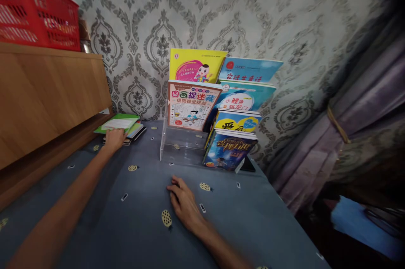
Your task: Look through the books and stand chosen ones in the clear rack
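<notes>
My left hand (pixel 115 138) reaches to a low pile of books (pixel 139 132) at the back left of the table. Its fingers are closed on the near edge of the top one, a green book (pixel 122 120) with a white panel; the fingertips are partly hidden. My right hand (pixel 184 202) lies on the blue tablecloth with its fingers slightly bent and apart, holding nothing. Beyond it stands a clear stepped book rack (pixel 163 144). Its left side carries a yellow book (pixel 196 55) behind a brown-edged picture book (pixel 193 106).
On the rack's right side stand a blue book (pixel 253 66), a teal book (pixel 262 91), yellow-and-blue books (pixel 236 121) and dark blue books (pixel 229 150). A wooden cabinet (pixel 50 100) with a red basket (pixel 57 20) borders the left. A curtain (pixel 313 167) hangs at right.
</notes>
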A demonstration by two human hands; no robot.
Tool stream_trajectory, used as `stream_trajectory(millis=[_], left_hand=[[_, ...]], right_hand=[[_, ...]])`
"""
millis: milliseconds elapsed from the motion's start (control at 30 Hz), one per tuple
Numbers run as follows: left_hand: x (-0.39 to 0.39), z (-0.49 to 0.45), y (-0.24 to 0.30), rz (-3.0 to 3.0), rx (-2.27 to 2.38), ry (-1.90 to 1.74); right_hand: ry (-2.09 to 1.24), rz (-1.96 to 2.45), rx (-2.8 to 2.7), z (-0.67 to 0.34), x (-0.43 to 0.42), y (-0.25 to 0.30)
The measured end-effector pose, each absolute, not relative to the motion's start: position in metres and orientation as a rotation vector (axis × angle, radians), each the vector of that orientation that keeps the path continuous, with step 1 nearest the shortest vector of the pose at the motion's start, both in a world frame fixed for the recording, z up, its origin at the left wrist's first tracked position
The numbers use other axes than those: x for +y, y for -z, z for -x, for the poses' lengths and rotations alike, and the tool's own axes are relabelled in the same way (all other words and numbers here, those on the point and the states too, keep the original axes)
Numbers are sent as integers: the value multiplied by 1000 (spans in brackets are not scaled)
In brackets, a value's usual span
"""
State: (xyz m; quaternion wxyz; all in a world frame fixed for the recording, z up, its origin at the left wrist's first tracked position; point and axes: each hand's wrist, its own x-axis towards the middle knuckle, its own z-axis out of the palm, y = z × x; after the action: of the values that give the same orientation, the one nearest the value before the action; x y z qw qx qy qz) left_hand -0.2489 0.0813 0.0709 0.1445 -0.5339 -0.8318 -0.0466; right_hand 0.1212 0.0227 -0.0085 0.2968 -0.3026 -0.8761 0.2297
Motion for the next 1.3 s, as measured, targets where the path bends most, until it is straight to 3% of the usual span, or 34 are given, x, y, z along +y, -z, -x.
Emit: stream_trajectory(millis=[433,733,933,1300], left_hand=[[31,216,-83,1683,-2174,-28],[8,223,-49,1718,-1967,226],[8,235,-39,1688,-2115,247],[-18,211,-30,1821,-1966,342]], right_hand=[[-609,772,-2350,-122,24,10],[-585,784,-2352,-122,22,9],[-583,789,-2349,-122,23,12],[-580,764,-2358,-121,26,20]])
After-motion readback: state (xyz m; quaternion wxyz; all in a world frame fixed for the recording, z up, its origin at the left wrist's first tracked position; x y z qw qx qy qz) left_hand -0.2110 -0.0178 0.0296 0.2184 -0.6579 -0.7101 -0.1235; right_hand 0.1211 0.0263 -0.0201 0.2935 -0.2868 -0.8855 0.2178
